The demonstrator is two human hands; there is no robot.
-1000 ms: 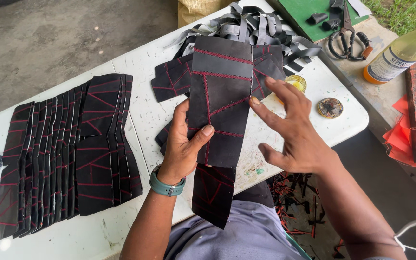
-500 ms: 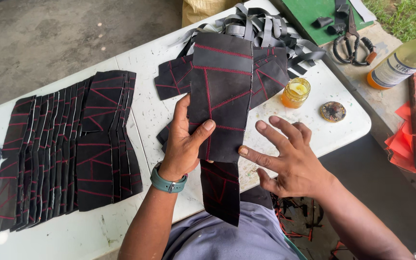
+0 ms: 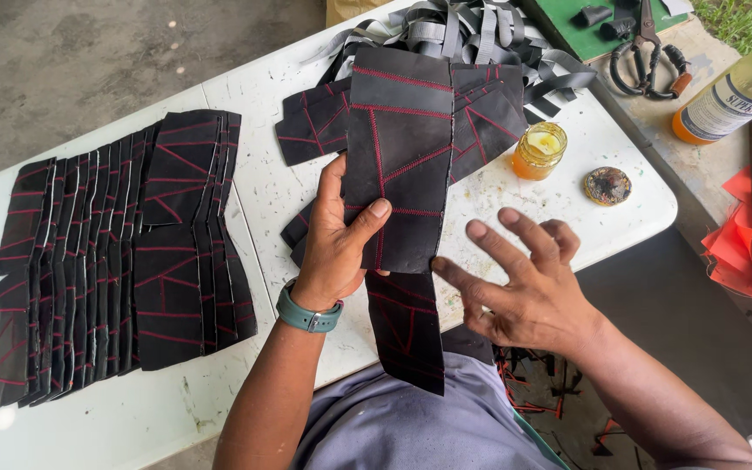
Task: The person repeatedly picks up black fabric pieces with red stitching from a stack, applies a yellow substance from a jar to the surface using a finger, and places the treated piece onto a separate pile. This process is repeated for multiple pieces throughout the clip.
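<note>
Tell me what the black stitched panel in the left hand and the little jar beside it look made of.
Black stitched panel: likely leather or faux leather, matte, stiff, with red thread seams.
Little jar: clear glass by its look, amber contents showing through; plastic is possible.

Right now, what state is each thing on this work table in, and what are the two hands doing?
Black stitched leather panel with red seams: held upright, off the table.
Left hand: gripping that panel's lower edge.
Right hand: open, fingers spread, holding nothing.
Fanned row of black red-stitched panels: lying flat, overlapping.
Small glass jar of amber liquid: upright, lid off.
Black-handled scissors: lying closed.
Yellow plastic bottle: lying tilted.
</note>
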